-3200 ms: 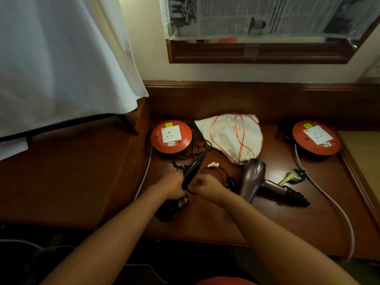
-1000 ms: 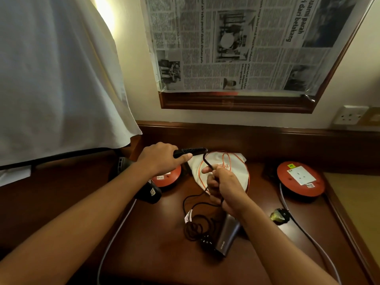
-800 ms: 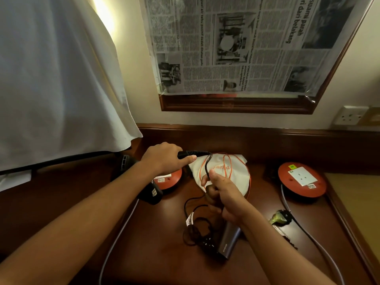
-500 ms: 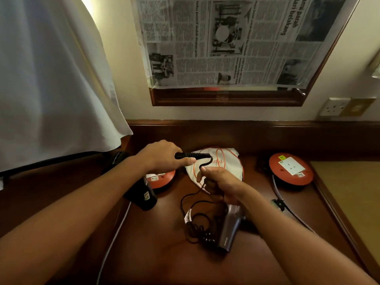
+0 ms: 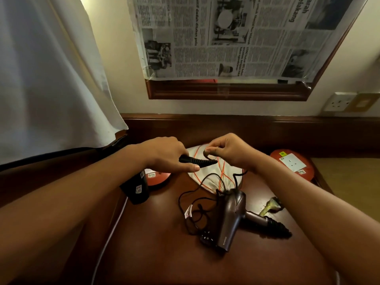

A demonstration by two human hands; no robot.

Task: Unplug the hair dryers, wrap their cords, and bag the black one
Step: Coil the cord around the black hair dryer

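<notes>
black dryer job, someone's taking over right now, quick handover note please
Left hand grips the black dryer by its handle, held above the desk.
Right hand pinches its cord near the handle; the rest trails loose on the desk.
Brown dryer lies on the desk, unplugged.
White bag lies behind it.
Done: both unplugged.
Left: finish wrapping the black cord, bag it; the brown dryer's cord wrap can't be judged.

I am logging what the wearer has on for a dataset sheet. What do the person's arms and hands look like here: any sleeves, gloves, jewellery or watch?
Both forearms are bare as far as the frame shows, with no sleeve in view. The left hand and the right hand wear no gloves. No watch, bracelet or ring shows on either wrist or on the visible fingers.
</notes>
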